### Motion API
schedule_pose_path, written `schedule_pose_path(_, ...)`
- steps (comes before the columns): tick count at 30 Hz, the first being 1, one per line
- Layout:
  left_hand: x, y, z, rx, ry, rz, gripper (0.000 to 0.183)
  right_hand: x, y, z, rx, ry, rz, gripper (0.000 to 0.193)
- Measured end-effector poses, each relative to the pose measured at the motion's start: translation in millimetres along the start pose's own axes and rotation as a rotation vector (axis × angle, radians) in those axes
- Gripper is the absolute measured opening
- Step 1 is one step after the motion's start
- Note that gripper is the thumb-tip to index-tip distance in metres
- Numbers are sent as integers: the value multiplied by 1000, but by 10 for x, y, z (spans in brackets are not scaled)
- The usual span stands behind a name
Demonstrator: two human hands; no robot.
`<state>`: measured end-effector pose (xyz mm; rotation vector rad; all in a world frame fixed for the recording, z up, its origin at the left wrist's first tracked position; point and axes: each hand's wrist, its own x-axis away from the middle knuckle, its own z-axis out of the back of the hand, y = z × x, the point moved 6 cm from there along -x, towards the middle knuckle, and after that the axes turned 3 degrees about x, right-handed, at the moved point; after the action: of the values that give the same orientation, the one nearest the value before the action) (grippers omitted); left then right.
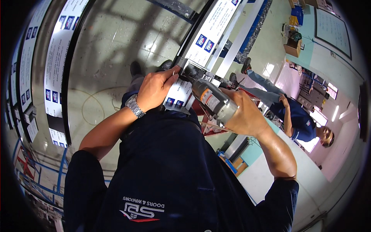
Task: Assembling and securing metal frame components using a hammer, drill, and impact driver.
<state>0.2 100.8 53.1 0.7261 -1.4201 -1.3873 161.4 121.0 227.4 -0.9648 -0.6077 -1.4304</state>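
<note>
A long window-frame profile [213, 29], covered in white printed film with blue labels, runs from the top of the view down to my waist. My left hand [154, 88] is closed at its near end, thumb and fingers pressed together at the left edge. My right hand [247, 112] is wrapped round a drill-like power tool [212, 99] with a dark body and an orange-and-white label. The tool's front end meets a dark metal fitting [192, 71] on the profile. Whether its tip touches a screw is hidden.
More film-covered profiles [58, 73] stand along the left. A blue rack [60, 170] is at lower left, and a thin hose [83, 108] curls on the floor. At right stands another person [303, 120] in dark blue. A whiteboard [332, 33] hangs beyond a cardboard box [292, 47].
</note>
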Motion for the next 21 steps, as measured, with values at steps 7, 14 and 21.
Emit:
schedule_pose_path(7, 275, 42, 260, 358, -72, 316, 30, 537, 18, 218, -49, 138, 85, 58)
schedule_pose_path(14, 447, 136, -178, 1234, -148, 495, 36, 865, 762, -730, -486, 333, 563, 62)
schedule_pose_path(21, 409, 151, -389, 1472, -122, 665, 13, 831, 700, -1186, -337, 398, 385, 41)
